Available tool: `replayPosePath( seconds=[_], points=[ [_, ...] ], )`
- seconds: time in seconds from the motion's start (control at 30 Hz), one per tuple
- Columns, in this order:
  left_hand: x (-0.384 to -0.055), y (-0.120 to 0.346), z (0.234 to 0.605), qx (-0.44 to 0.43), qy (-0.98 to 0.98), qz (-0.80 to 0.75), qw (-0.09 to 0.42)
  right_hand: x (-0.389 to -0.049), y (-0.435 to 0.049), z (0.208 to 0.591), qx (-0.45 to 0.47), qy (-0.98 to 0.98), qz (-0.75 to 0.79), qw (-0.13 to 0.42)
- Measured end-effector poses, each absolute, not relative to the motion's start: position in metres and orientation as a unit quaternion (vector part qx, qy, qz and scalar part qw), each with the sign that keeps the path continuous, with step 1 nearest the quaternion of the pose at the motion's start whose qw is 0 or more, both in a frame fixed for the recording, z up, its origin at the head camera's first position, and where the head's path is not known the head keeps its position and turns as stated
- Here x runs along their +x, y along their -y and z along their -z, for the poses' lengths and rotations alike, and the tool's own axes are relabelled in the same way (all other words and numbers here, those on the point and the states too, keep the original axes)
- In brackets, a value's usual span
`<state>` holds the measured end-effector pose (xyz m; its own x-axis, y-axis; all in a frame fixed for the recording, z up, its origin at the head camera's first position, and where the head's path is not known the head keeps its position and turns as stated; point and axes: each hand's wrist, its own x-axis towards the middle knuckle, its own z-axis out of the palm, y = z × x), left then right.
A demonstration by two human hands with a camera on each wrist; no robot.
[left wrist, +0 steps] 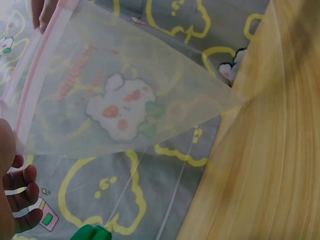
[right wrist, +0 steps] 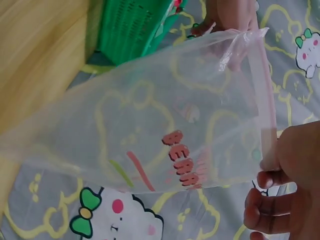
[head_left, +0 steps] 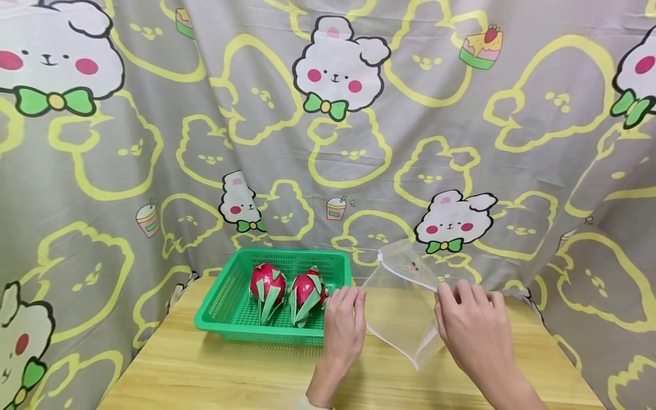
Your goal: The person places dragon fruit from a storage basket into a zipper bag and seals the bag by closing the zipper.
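Both hands hold a clear zip bag with its mouth spread wide over the table. At the left of the mouth, my left hand pinches the edge between thumb and curled fingers. On the opposite side my right hand grips the edge the same way. A pinkish zip strip runs along the mouth in the left wrist view, and the bag tapers down toward the wooden surface. Red lettering is printed on the bag in the right wrist view. Nothing shows inside it.
Left of the bag stands a green plastic basket with two red dragon fruits, one dragon fruit beside the other dragon fruit. My left hand overlaps the basket's right end. A patterned curtain surrounds the wooden table at the back and sides.
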<state>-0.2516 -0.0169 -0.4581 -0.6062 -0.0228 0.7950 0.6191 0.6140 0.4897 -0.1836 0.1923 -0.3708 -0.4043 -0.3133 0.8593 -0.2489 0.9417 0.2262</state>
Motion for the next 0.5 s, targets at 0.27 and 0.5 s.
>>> replayPosePath(
  seconds=[0.27,0.5],
  points=[
    [-0.259,0.029,0.458,-0.178,0.814,0.374,0.407,-0.181,-0.201,0.354,0.160,0.842,0.045,0.514],
    [-0.258,0.027,0.458,-0.203,0.831,0.374,0.358,-0.179,-0.203,0.348,0.168,0.839,0.040,0.516]
  ],
)
